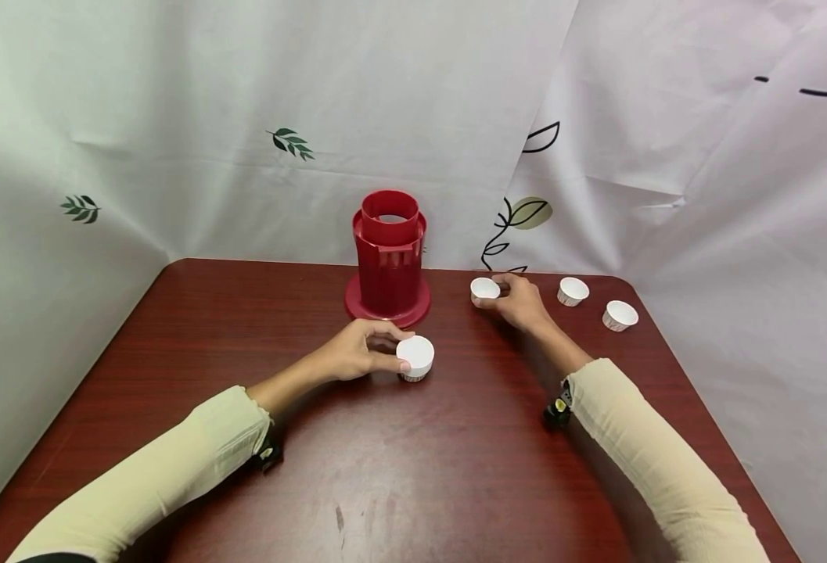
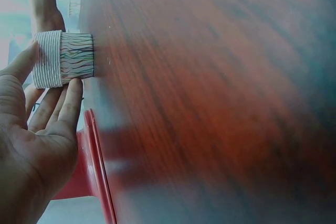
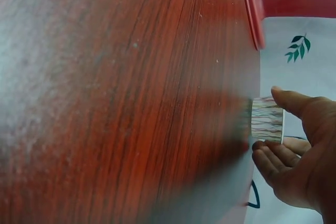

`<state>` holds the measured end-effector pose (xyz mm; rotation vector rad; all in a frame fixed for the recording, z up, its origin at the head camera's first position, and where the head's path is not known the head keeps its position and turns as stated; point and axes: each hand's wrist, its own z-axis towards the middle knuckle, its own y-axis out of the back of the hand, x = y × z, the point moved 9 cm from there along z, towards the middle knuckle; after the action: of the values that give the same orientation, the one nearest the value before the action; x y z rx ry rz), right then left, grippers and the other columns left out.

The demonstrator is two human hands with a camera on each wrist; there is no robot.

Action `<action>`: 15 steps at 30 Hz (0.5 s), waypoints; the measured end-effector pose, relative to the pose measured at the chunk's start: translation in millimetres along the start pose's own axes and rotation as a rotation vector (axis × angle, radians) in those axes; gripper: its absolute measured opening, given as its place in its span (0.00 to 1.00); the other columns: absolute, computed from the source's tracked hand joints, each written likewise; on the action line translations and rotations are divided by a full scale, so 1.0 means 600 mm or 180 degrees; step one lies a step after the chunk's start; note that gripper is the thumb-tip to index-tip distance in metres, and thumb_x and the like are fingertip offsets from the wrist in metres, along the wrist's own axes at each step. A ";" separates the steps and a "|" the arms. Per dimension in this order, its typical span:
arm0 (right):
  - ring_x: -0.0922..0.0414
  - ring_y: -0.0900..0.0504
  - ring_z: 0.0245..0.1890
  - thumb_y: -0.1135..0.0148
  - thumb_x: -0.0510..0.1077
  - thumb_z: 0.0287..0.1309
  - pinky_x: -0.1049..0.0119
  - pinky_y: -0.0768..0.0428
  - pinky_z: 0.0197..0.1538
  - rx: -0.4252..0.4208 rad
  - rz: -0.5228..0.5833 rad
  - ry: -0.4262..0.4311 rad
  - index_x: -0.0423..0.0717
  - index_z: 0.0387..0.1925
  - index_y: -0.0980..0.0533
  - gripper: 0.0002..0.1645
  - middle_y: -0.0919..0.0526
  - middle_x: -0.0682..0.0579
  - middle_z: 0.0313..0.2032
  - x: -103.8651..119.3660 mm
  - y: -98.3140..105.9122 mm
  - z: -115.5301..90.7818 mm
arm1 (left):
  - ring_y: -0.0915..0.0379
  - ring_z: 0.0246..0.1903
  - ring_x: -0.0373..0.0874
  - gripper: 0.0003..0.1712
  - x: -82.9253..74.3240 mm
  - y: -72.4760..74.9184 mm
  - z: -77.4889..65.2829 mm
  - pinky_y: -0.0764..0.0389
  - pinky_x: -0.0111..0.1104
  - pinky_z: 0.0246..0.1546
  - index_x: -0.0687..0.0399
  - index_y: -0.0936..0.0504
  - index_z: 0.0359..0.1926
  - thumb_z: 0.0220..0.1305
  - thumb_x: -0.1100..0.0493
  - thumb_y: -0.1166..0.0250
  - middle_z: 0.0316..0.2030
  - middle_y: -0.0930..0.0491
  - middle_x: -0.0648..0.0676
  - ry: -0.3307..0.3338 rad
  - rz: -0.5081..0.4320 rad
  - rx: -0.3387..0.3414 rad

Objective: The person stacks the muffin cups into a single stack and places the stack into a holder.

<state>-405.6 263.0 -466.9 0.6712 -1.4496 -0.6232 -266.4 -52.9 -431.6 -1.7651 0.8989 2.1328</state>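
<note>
My left hand [image 1: 351,352] grips a stack of small white paper cups [image 1: 415,356] between thumb and fingers, near the middle of the table. In the left wrist view, the many nested rims of this stack [image 2: 48,59] show above a wavy-lined patterned wall. Farther back and to the right, my right hand [image 1: 522,301] holds a single paper cup [image 1: 484,289] by its sides. The right wrist view shows the thumb on one side of this patterned cup [image 3: 267,120] and the fingers on the other, with its base close to the tabletop.
A red plastic holder [image 1: 390,266] with a round base stands at the back, just beyond my left hand. Two more paper cups, one behind [image 1: 573,291] and one nearer [image 1: 620,315], stand upright at the back right. A white printed curtain [image 1: 244,195] hangs behind the brown table [image 1: 420,469].
</note>
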 end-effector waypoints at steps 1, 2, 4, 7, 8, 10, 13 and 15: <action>0.48 0.07 0.58 0.10 0.61 0.54 0.57 0.12 0.57 0.0025 0.0016 0.0015 0.37 0.72 0.19 0.52 0.07 0.38 0.59 0.015 0.005 -0.011 | 0.09 0.60 0.60 0.23 0.000 0.000 0.000 0.08 0.42 0.63 0.66 0.10 0.59 0.62 0.71 0.17 0.65 0.11 0.66 0.0001 -0.0002 0.0000; 0.46 0.08 0.59 0.11 0.60 0.55 0.56 0.12 0.58 0.0057 0.0037 0.0033 0.37 0.72 0.19 0.51 0.07 0.37 0.59 0.029 0.011 -0.024 | 0.09 0.60 0.60 0.23 0.001 0.000 0.000 0.08 0.43 0.64 0.67 0.10 0.58 0.62 0.71 0.17 0.65 0.11 0.66 0.0005 -0.0003 0.0001; 0.43 0.08 0.59 0.11 0.58 0.56 0.54 0.12 0.59 0.0046 0.0057 0.0057 0.35 0.71 0.19 0.49 0.08 0.35 0.59 0.042 0.016 -0.034 | 0.09 0.61 0.60 0.23 0.001 -0.001 0.001 0.08 0.43 0.64 0.66 0.10 0.58 0.62 0.72 0.17 0.65 0.11 0.65 0.0002 -0.0006 0.0004; 0.40 0.10 0.63 0.12 0.54 0.58 0.49 0.13 0.64 0.0132 0.0138 0.0049 0.34 0.70 0.20 0.47 0.09 0.33 0.61 0.063 0.023 -0.056 | 0.09 0.61 0.60 0.23 0.001 -0.001 0.001 0.08 0.44 0.64 0.66 0.10 0.58 0.62 0.71 0.17 0.65 0.11 0.65 0.0006 -0.0002 0.0008; 0.42 0.08 0.61 0.11 0.55 0.56 0.52 0.12 0.62 0.0116 0.0149 0.0080 0.35 0.69 0.19 0.47 0.08 0.34 0.59 0.055 0.022 -0.052 | 0.09 0.61 0.60 0.23 0.000 -0.001 0.001 0.08 0.43 0.64 0.66 0.10 0.59 0.63 0.71 0.17 0.65 0.11 0.65 0.0004 0.0000 0.0011; 0.44 0.07 0.59 0.09 0.55 0.54 0.54 0.12 0.60 0.0105 0.0154 0.0096 0.36 0.67 0.18 0.46 0.07 0.36 0.57 0.049 0.021 -0.050 | 0.09 0.61 0.60 0.24 -0.001 -0.001 0.000 0.08 0.43 0.64 0.66 0.10 0.59 0.63 0.71 0.17 0.66 0.11 0.65 0.0001 0.0009 0.0013; 0.44 0.07 0.58 0.08 0.54 0.52 0.55 0.11 0.59 0.0101 0.0169 0.0114 0.37 0.66 0.17 0.46 0.07 0.36 0.57 0.052 0.020 -0.056 | 0.09 0.61 0.59 0.24 -0.003 -0.001 -0.001 0.08 0.40 0.62 0.65 0.10 0.60 0.64 0.70 0.17 0.66 0.11 0.65 -0.0003 0.0012 0.0016; 0.41 0.08 0.62 0.10 0.52 0.55 0.50 0.12 0.64 0.0111 0.0200 0.0109 0.36 0.68 0.18 0.44 0.08 0.34 0.60 0.066 0.022 -0.068 | 0.09 0.60 0.59 0.24 -0.002 -0.001 -0.001 0.08 0.38 0.61 0.65 0.10 0.60 0.63 0.70 0.17 0.66 0.11 0.65 0.0006 0.0007 0.0014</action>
<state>-363.5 244.3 -430.9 0.6581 -1.4468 -0.5365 -265.3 -52.7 -430.9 -1.7653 0.9056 2.1290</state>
